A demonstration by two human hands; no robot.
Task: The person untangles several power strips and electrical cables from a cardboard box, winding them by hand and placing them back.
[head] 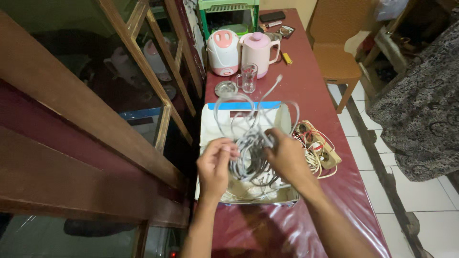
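A tangle of grey cable (249, 143) loops above an open white box (209, 125) on a dark red table (306, 91). My left hand (215, 162) pinches strands at the bundle's left side. On the right of the bundle, my right hand (287, 155) grips the cable, with one loose end sticking up towards the back. More cable lies inside the box under the hands.
A beige power strip with red and white wires (319, 147) lies right of the box. Behind stand a glass mug (248, 78), a metal ashtray (225, 88), a pink-white appliance (223, 51) and a pink kettle (258, 48). A glass-fronted wooden cabinet (119, 95) is left, a chair (337, 48) right.
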